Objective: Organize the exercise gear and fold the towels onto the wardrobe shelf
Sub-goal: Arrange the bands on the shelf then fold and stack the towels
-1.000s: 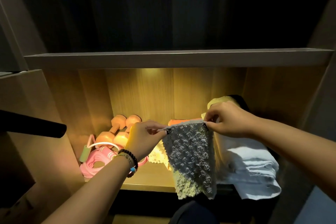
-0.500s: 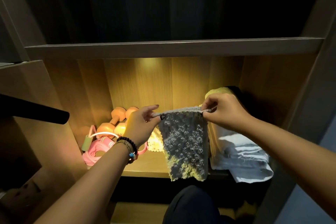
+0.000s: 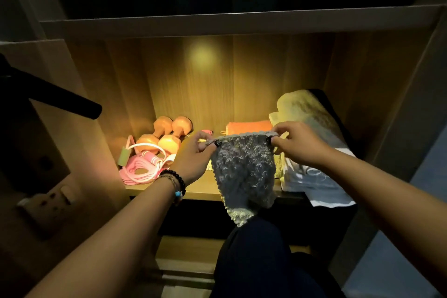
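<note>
Lit wooden wardrobe shelf (image 3: 200, 195) already holds orange dumbbells (image 3: 167, 134); both my left hand (image 3: 196, 157) and right hand (image 3: 296, 144) pinch the grey knobbly towel (image 3: 243, 172), seemingly unfolded.

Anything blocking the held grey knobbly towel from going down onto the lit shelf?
Nothing visible. Left hand and right hand pinch the grey knobbly towel by its top corners at the wooden shelf front. Orange dumbbells and pink skipping rope lie left, the white folded towel right.
</note>
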Tool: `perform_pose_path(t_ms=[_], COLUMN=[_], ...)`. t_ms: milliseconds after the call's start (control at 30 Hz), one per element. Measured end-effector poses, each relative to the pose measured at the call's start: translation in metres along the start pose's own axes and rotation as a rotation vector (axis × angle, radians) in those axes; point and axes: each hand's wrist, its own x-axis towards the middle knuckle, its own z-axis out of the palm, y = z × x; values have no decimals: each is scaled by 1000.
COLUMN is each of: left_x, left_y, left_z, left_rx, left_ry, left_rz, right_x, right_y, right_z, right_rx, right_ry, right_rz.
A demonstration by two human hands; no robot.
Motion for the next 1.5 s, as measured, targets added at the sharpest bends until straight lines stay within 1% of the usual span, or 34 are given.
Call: perform_pose_path(t_ms=[67, 167, 233, 267, 333, 367, 433, 500, 533, 600, 667, 733, 833, 933, 1067, 1133, 1233, 1500], left_x=[2, 10, 16, 18, 20, 21, 23, 25, 26, 29, 30, 25, 2, -34, -91, -117, -147, -188], left_y=[5, 18, 32, 40, 52, 57, 64, 67, 67, 64, 61, 57, 46, 20, -22, -38, -57, -87], left_z=[-5, -13, -19, -22, -31, -36, -45, -51, -52, -52, -51, -51, -48, -38, -20, -11, -2, 13], left_rx=[-69, -149, -127, -62, 105, 136, 106, 67, 29, -7, 47, 53, -39, -92, -70, -131, -173, -99], left_ry=[45, 148, 195, 213, 228, 222, 177, 113, 76, 47, 95, 143, 150, 129, 70, 61, 78, 119], left_rz=[-8, 46, 98, 141, 236, 263, 256, 198, 154, 90, 112, 158, 161, 153, 101, 60, 27, -26], right_x=[5, 13, 18, 19, 21, 21, 22, 24, 27, 33, 34, 31, 11, -26, -81, -106, -134, -178], right_y=[-3, -16, -28, -35, -46, -50, -56, -61, -61, -59, -57, -53, -46, -26, 11, 22, 35, 48], right_z=[6, 8, 3, -1, -12, -16, -22, -23, -21, -15, -10, -5, 0, 15, 52, 70, 92, 117], right_rx=[86, 161, 207, 230, 286, 330, 473, 571, 562, 490, 409, 409, 408, 439, 456, 510, 520, 515], right_ry=[43, 130, 165, 169, 139, 108, 11, -84, -106, -81, -7, 43, 59, 27, -52, -81, -87, -28], right_rz=[29, 2, -11, -10, -2, 8, 63, 128, 142, 127, 77, 32, -57, -82, -23, 2, -4, 17])
